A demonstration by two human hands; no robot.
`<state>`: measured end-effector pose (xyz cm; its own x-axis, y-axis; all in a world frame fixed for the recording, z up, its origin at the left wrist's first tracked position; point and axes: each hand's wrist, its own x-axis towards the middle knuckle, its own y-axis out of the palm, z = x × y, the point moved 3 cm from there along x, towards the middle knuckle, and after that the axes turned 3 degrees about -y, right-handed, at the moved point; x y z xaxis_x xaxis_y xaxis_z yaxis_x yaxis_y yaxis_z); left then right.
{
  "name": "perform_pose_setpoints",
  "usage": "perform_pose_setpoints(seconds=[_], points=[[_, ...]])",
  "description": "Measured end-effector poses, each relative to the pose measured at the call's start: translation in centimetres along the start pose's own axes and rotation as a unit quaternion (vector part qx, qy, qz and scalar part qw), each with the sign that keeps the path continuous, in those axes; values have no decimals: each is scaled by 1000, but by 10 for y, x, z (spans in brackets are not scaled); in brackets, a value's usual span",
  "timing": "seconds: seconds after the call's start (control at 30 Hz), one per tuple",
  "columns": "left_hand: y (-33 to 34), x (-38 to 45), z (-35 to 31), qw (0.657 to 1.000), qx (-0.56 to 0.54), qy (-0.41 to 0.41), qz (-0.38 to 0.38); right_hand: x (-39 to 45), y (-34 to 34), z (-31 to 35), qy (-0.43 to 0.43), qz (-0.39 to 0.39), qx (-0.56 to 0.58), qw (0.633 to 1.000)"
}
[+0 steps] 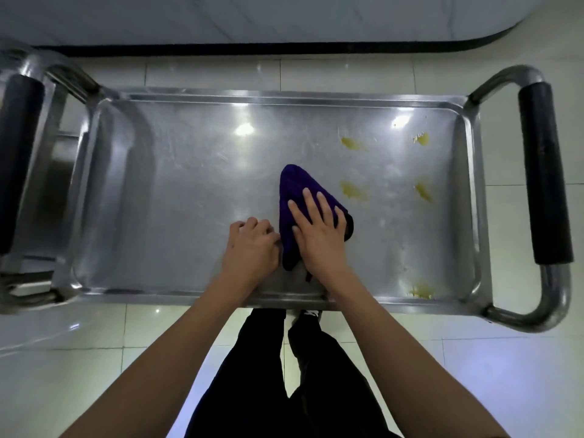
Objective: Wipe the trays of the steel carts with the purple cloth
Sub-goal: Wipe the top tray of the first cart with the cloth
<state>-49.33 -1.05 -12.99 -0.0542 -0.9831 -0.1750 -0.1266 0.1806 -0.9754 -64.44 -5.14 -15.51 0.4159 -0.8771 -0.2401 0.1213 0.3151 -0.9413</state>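
**Steel cart tray with cloth and yellow smears**

Top tray of a steel cart, shallow and rimmed, standing on a pale tiled floor. Black-padded handle off the tray's right end, another off its left end. Folded purple cloth lying flat near the tray's middle, toward the near rim, pressed under a right hand; left hand curled on the steel just left of the cloth. Yellow smears right of the cloth, more near the tray's right end and its near right corner.
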Motion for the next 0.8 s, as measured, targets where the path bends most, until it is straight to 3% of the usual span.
perform_pose_setpoints(seconds=[0.37,0.6,0.8], points=[[-28,109,40,996,-85,-3,-32,91,-25,-6,66,-18,-13,998],[-15,135,46,999,-26,13,32,147,-43,-24,65,-58,-33,996],[-20,158,43,999,-36,-5,-4,190,-59,-45,34,-30,-69,997]])
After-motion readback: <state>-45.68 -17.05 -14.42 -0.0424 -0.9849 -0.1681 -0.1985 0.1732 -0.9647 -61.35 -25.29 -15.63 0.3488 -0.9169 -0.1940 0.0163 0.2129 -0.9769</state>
